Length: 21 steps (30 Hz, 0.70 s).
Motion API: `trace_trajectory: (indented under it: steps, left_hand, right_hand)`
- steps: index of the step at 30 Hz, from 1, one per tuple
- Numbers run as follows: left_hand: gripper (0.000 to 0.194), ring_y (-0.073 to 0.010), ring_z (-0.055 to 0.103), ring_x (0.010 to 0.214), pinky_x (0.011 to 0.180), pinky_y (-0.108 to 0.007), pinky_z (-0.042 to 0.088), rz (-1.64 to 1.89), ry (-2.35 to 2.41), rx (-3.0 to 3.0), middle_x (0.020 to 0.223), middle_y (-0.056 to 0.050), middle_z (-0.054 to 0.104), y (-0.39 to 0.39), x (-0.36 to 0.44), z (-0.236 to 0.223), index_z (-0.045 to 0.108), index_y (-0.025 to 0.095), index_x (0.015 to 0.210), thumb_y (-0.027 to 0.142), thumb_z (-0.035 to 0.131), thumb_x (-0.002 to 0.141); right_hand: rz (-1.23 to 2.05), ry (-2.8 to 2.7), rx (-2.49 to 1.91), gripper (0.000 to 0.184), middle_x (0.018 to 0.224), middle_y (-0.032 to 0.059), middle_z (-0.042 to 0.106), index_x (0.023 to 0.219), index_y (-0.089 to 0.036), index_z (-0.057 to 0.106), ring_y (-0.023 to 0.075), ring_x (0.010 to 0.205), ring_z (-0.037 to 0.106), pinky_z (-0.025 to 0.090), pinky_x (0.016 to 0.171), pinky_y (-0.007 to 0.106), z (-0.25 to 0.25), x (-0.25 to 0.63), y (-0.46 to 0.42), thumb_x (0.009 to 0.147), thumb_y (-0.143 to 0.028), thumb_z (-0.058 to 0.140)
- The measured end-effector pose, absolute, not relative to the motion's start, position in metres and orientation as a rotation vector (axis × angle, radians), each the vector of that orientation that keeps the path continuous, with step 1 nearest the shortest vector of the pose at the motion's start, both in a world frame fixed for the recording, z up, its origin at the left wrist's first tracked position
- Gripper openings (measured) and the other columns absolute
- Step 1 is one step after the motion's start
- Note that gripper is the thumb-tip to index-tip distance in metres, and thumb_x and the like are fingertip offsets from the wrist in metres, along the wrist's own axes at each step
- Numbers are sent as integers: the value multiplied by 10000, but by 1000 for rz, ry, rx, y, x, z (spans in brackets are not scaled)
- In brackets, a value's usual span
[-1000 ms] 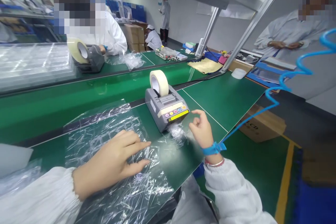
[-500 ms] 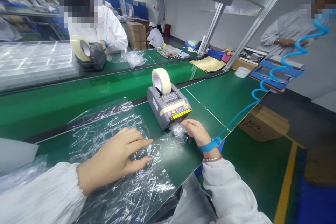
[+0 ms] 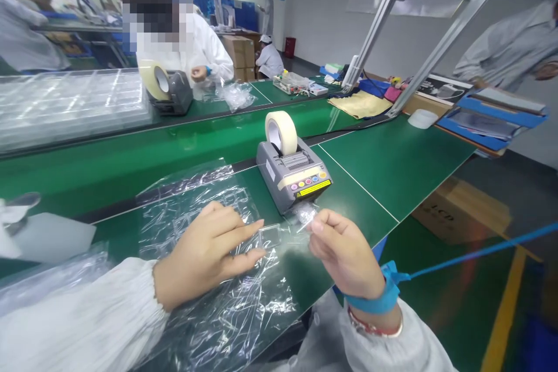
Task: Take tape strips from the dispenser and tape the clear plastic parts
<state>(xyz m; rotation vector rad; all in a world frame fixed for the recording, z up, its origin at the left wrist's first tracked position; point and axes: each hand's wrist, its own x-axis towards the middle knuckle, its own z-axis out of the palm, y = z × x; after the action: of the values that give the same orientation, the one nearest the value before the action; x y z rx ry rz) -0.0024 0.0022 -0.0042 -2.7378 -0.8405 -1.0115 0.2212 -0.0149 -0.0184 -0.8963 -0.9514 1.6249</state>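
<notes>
My left hand lies on clear plastic film, thumb and index finger stretched apart at the edge of a small clear rectangular piece. Thumb and fingers of my right hand are pinched together just in front of a crumpled clear wad; what they hold, if anything, is too small to make out. Behind the wad stands a grey tape dispenser with a cream tape roll on top. A blue wrist strap circles my right wrist.
Across the green divider, a person in white sits by another tape dispenser and stacked clear trays. Blue document trays stand at the right. A cardboard box is below the table edge. The strap's blue cord runs off right.
My right hand has drawn back from the crumpled wad toward me, and its coiled cord is now stretched straight. My left hand stays on the film. The view has shifted slightly left.
</notes>
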Motion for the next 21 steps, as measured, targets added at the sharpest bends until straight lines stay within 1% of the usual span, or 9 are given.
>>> trace_trajectory:
  steps: [3,7,21]
  left_hand:
    - [270,-115,446,567,581,-283,358,-1051,-843,-2676,617,9,508,0,-1,-2,618,117,968,260,676,746]
    - [253,-106,431,550,572,-274,362,-1105,-868,-2597,589,28,496,-1,0,-1,617,141,945,286,674,745]
    - [257,-108,436,541,564,-271,362,-1151,-852,-2548,578,25,509,-2,0,1,614,145,936,302,675,742]
  right_hand:
    - [1634,-922,-856,259,422,-122,251,656,-182,494,44,409,165,136,420,228,-13,199,-29,777,-370,623]
    - [1621,-904,-893,274,445,-117,246,650,-188,473,50,429,175,143,424,230,-17,185,-36,788,-375,618]
    - [1608,-937,-941,283,452,-112,250,646,-189,470,58,442,184,154,430,234,-19,179,-39,790,-386,614]
